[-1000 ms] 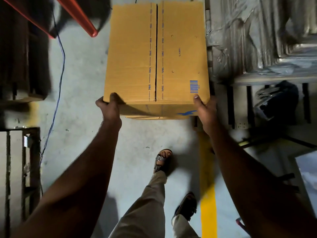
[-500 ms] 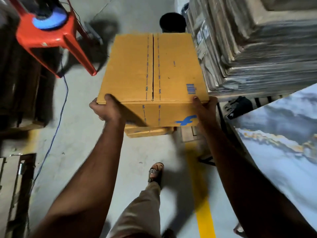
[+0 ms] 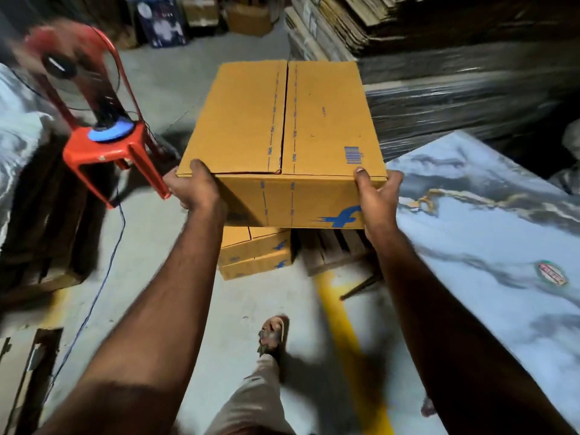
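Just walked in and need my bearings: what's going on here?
A person holds a closed cardboard box off the floor, left hand and right hand gripping its near corners, thumbs on top. Below it, two smaller boxes sit stacked beside a wooden pallet. A red stool stands to the left.

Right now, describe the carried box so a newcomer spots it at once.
Between the red stool at left and the marbled slab at right, look mid-frame. The large cardboard box there is gripped at its near corners by the left hand and right hand; unlike the flatter boxes stacked below, it is off the floor.
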Demonstrator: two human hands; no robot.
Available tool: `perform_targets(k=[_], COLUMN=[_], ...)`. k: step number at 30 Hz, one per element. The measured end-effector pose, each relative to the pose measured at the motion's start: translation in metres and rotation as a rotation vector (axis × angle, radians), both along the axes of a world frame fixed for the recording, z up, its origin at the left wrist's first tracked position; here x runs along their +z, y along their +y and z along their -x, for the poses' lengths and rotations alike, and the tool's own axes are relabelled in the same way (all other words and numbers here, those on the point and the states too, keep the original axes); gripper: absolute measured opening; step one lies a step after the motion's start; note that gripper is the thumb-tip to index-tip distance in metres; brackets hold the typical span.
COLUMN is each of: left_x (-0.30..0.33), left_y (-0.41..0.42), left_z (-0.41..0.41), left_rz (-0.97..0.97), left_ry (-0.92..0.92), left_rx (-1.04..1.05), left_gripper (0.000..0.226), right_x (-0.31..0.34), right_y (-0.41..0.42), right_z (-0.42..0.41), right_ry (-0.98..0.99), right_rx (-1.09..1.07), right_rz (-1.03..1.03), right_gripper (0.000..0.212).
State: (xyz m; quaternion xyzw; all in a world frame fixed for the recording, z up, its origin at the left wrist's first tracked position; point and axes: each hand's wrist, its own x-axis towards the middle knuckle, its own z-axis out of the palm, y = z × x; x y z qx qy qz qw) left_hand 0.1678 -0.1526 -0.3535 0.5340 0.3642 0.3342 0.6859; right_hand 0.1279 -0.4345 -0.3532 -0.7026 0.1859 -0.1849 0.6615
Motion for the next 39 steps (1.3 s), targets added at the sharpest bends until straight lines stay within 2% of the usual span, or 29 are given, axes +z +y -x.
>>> perform_targets(k=[6,10,14,17,22,24,28,32,37,39], left_x=[0.037,0.042,0.038,0.033,0.031,0.03,0.026,0.012,0.016,0.009], left_y=[-0.085,-0.147,-0.21,-0.261,-0.335,-0.356,-0.387,-0.407,-0.437,-0.448], left_z=[0.028,0.042,0.055,0.057,0.059,0.058,0.054,0.033,0.014,0.001], left_rz=[-0.043,-0.032,0.031,0.033,0.016,-0.015,-0.068,-0.096,-0.02,-0.063], left_ry=[0.046,0.1,0.05,0.037,-0.015,-0.015,0.029,0.075,0.084,0.118], left_rx=[-0.265,-0.44,-0.63,-0.788,-1.1,-1.212,-1.336,-1.414,-1.471,-1.473], left_gripper=[0.049,0.048,0.039,0.043,0.017,0.018,0.029,0.031,0.01,0.006], right_x=[0.036,0.05,0.059,0.06,0.054,0.05,0.043,0.036,0.03,0.027], right_y=[-0.083,-0.13,-0.18,-0.215,-0.263,-0.276,-0.296,-0.304,-0.318,-0.325], right_z=[0.077,0.122,0.17,0.207,0.252,0.262,0.264,0.256,0.242,0.238], right_ry=[-0.021,-0.022,0.005,0.051,0.11,0.142,0.202,0.237,0.211,0.228], right_rx=[-0.203,-0.367,-0.512,-0.617,-0.806,-0.866,-0.938,-0.977,-0.992,-0.983], right_rz=[0.062,0.063,0.097,0.099,0.069,0.063,0.038,0.042,0.025,0.018], right_gripper=[0.041,0.044,0.052,0.053,0.053,0.053,0.05,0.046,0.044,0.042])
